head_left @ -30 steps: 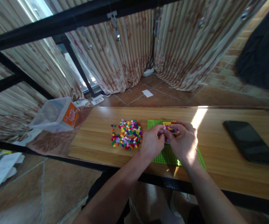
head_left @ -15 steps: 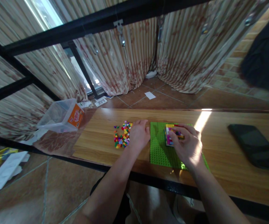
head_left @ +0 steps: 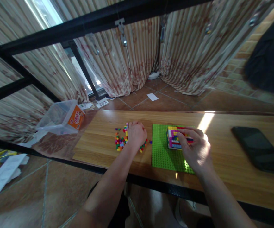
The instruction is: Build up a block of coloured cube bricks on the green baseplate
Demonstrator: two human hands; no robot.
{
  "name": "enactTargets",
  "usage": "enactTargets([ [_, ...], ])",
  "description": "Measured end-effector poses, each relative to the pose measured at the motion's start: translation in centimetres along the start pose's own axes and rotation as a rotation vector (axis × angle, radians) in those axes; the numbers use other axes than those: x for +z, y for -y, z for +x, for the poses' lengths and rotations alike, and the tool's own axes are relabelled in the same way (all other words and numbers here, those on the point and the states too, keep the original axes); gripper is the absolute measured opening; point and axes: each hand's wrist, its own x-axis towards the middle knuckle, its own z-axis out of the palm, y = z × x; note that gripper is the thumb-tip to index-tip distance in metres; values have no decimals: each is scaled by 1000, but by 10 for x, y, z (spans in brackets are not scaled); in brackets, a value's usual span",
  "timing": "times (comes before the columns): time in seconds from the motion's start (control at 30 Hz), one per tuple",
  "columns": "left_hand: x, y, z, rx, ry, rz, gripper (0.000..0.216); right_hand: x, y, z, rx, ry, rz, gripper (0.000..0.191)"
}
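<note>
A low block build (head_left: 171, 141) of colourful toy bricks, yellow, white, magenta, red and blue, sits on a green studded baseplate (head_left: 160, 155). My right hand (head_left: 196, 147) covers its right side, the thumb on top and the fingers bent over the far edge, closed on it. Small loose toy bricks (head_left: 121, 144) of many colours lie in a pile left of the baseplate. Over the right part of that pile is my left hand (head_left: 137, 135), its fingers curled downward. Its fingertips are hidden, so whatever it pinches does not show.
A black phone (head_left: 260, 148) lies on the right of the wooden table (head_left: 99, 136). On the floor at left stands a clear plastic bin (head_left: 58, 118) with an orange label. Curtains (head_left: 137, 57) hang behind, beyond a black metal bar (head_left: 84, 23).
My left hand has moved left over the brick pile and its fingers have curled. My right hand has shifted slightly right, uncovering more of the block build's top.
</note>
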Motion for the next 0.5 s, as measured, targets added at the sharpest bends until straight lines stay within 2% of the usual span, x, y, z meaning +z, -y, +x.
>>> enactTargets([
  [0.13, -3, 4, 0, -9, 27, -3, 17, -1, -1, 0, 4, -9, -18, 14],
  [0.33, -10, 16, -3, 52, 120, -8, 23, -1, 0, 1, 15, -23, 9, 12],
  [0.5, -13, 19, -5, 48, 113, 4, 19, -1, 0, 1, 12, -18, 13, 12],
])
